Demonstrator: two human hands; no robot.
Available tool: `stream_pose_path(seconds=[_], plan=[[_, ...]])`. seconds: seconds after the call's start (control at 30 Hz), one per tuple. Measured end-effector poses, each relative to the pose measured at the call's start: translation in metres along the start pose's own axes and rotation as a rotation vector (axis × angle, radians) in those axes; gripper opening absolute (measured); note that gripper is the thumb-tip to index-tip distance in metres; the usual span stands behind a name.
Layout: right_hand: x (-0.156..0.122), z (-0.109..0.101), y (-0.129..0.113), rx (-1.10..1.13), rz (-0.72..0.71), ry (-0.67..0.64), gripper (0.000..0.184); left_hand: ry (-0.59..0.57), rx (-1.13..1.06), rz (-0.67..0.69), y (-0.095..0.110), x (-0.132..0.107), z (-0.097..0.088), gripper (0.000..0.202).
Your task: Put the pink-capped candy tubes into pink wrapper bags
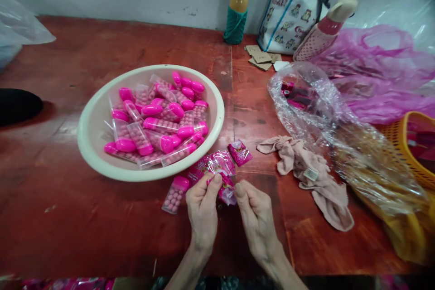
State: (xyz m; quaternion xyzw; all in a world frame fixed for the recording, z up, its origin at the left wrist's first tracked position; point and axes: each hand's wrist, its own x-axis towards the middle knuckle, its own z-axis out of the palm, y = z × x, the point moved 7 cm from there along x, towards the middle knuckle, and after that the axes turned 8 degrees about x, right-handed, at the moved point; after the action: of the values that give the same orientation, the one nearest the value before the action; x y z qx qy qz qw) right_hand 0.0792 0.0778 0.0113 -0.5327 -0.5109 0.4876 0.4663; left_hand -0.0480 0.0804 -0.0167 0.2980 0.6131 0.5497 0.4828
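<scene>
My left hand (203, 210) pinches a small shiny pink printed packet (227, 189) between thumb and fingers. Just to its right, my right hand (256, 213) is closed, thumb against the curled fingers; whatever may be in that pinch is hidden. Beyond the hands lie a larger pink printed wrapper (219, 161) and a separate small pink sachet (240, 152). A clear tube of pink balls with a pink cap (173, 197) rests left of my left hand. Many similar capped tubes (159, 122) fill a cream basin (98, 158) behind it.
A crumpled beige cloth (306, 172) lies right of my hands. Further right are a clear plastic bag (319, 118), pink bags (377, 68) and a yellow basket (404, 145). Along the wall stand a bottle (237, 13), a printed tote (285, 16) and a pink-and-white bottle (324, 29).
</scene>
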Motion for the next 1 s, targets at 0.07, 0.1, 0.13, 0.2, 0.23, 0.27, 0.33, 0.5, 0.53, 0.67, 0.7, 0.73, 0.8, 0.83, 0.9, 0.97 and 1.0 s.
stream_pose_path(seconds=[0.07, 0.1, 0.13, 0.2, 0.23, 0.27, 0.33, 0.5, 0.53, 0.67, 0.7, 0.73, 0.8, 0.83, 0.9, 0.97, 1.0], plan=[[0.002, -0.004, 0.001, 0.098, 0.074, -0.006, 0.028, -0.044, 0.013, 0.031, 0.004, 0.0, 0.002, 0.01], [0.003, -0.005, 0.003, 0.15, 0.118, -0.004, 0.023, -0.079, 0.007, 0.034, 0.006, 0.0, 0.003, 0.008], [0.004, -0.006, 0.005, 0.193, 0.161, -0.002, 0.021, -0.11, -0.01, 0.022, 0.006, -0.001, 0.004, 0.006], [0.006, -0.004, 0.01, 0.252, 0.239, 0.008, 0.021, -0.147, -0.067, -0.049, 0.004, -0.003, 0.004, 0.004], [0.006, -0.003, 0.013, 0.277, 0.271, 0.016, 0.02, -0.147, -0.103, -0.092, 0.002, -0.005, 0.003, 0.005], [0.006, -0.002, 0.015, 0.3, 0.291, 0.03, 0.018, -0.139, -0.141, -0.135, 0.0, -0.006, 0.002, 0.005], [0.005, -0.001, 0.016, 0.322, 0.295, 0.062, 0.011, -0.135, -0.206, -0.204, -0.003, -0.009, 0.0, 0.009], [0.0, 0.003, 0.005, 0.206, 0.155, -0.007, 0.009, -0.158, -0.275, -0.32, -0.005, -0.013, -0.002, 0.005], [-0.001, 0.004, 0.003, 0.169, 0.138, -0.039, 0.012, -0.136, -0.272, -0.32, -0.005, -0.013, -0.004, 0.005], [-0.002, 0.006, -0.005, -0.031, 0.054, -0.124, 0.028, -0.027, -0.117, -0.188, 0.007, -0.012, -0.02, 0.026], [-0.002, 0.006, -0.008, -0.076, 0.02, -0.14, 0.03, -0.006, -0.048, -0.115, 0.014, -0.012, -0.024, 0.032], [-0.001, 0.006, -0.012, -0.113, -0.013, -0.158, 0.031, 0.003, 0.027, -0.03, 0.022, -0.012, -0.027, 0.035], [0.0, 0.009, -0.017, -0.157, -0.068, -0.205, 0.031, -0.035, 0.171, 0.156, 0.039, -0.013, -0.028, 0.027], [0.001, 0.01, -0.019, -0.171, -0.086, -0.226, 0.03, -0.073, 0.225, 0.228, 0.045, -0.014, -0.027, 0.02], [0.002, 0.013, -0.022, -0.186, -0.101, -0.262, 0.029, -0.129, 0.277, 0.281, 0.049, -0.015, -0.027, 0.017], [0.002, 0.015, -0.024, -0.183, -0.101, -0.297, 0.027, -0.139, 0.298, 0.262, 0.046, -0.014, -0.031, 0.027], [0.002, 0.017, -0.024, -0.176, -0.096, -0.315, 0.027, -0.147, 0.322, 0.249, 0.044, -0.013, -0.033, 0.03]])
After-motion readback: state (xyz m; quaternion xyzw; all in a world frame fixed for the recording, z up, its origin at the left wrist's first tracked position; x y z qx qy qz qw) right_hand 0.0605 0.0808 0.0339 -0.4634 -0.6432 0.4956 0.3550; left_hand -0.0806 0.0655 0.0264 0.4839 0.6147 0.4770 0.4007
